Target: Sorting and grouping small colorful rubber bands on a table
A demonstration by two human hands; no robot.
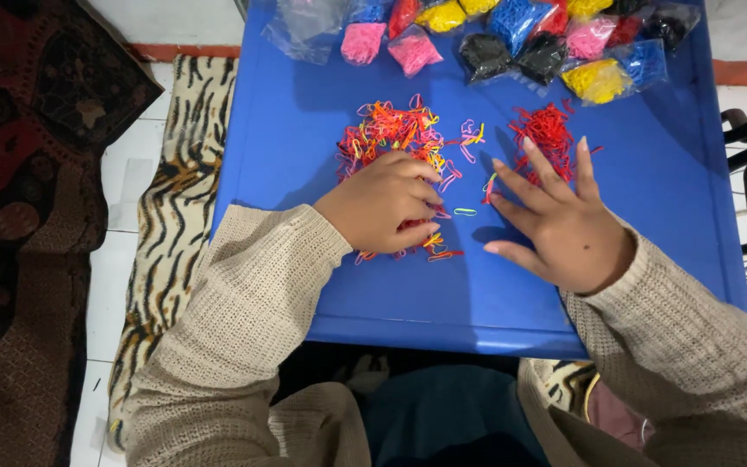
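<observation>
Hands sort small coloured rubber bands on a blue plastic worktop [650, 173].
Left hand [382, 203], fingers curled together, presses the mixed red, orange and yellow band pile [391, 130]; right hand [555, 220], fingers spread apart, touches the red band pile [548, 130].

Along the far edge of your blue counter [667, 173] you have a row of small clear plastic bags, each stuffed with rubber bands of one colour. From your left: an almost empty clear bag [304, 26], two pink bags [363, 41], yellow [441, 15], blue [516, 19], two black [484, 56], another pink [590, 36], a yellow one [596, 80] and a blue one [648, 59].
</observation>
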